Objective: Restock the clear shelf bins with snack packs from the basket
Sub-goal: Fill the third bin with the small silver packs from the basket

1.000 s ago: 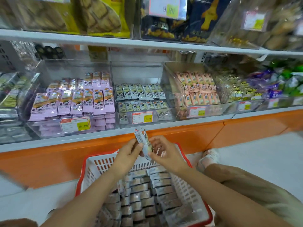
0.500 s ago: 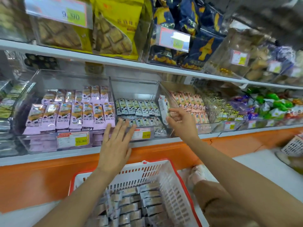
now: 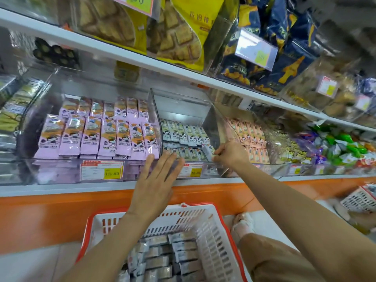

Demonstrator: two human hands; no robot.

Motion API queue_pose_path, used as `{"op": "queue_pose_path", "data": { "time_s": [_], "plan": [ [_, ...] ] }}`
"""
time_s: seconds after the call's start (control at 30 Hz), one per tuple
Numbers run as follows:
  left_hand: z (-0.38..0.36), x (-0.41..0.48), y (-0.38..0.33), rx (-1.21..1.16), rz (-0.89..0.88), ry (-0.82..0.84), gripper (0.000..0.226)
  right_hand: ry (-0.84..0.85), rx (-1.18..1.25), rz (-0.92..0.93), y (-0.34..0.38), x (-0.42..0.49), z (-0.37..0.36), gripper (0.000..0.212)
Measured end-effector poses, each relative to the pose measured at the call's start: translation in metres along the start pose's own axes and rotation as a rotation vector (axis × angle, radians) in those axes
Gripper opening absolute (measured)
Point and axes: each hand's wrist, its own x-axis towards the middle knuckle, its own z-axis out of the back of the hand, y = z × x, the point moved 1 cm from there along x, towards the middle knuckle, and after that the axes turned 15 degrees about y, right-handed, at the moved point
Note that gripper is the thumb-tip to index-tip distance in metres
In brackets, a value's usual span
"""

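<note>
Now, right hand (image 3: pixel 231 152) pinching snack pack (image 3: pixel 208 150) in middle bin (image 3: pixel 183 106), left hand (image 3: pixel 156 182) flat, fingers spread, basket (image 3: pixel 215 247) holding packs (image 3: pixel 162 259).

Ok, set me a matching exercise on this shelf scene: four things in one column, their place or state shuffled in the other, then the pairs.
Things
1. left hand
2. right hand
3. purple packs
4. basket

Places or states
A. below the shelf, holding grey packs
B. fingers straight, flat at the front of the middle bin
C. in the bin left of the middle bin
D. pinching a white pack at the middle bin's right end

Pairs: 1-B, 2-D, 3-C, 4-A.
</note>
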Motion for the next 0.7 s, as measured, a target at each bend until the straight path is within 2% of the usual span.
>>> {"op": "queue_pose_path", "data": {
  "time_s": [0.17,0.33,0.43,0.6,0.7],
  "plan": [
    [-0.001,0.0,0.0,0.022,0.01,0.015,0.101,-0.008,0.009,-0.015,-0.001,0.001,0.0,0.005],
    [-0.001,0.0,-0.002,0.028,0.014,0.018,0.097,-0.073,0.079,0.08,-0.01,0.001,-0.005,0.012],
    [0.001,-0.001,-0.004,0.026,0.023,0.005,0.094,-0.124,0.247,0.234,-0.014,-0.008,-0.01,0.02],
    [-0.01,-0.019,-0.01,-0.004,-0.004,-0.083,0.071,-0.154,0.432,0.647,-0.006,-0.05,-0.026,0.013],
    [-0.03,-0.042,-0.012,-0.026,-0.004,-0.024,0.069,-0.092,0.515,0.711,-0.005,-0.069,-0.057,0.007]
  ]
}}
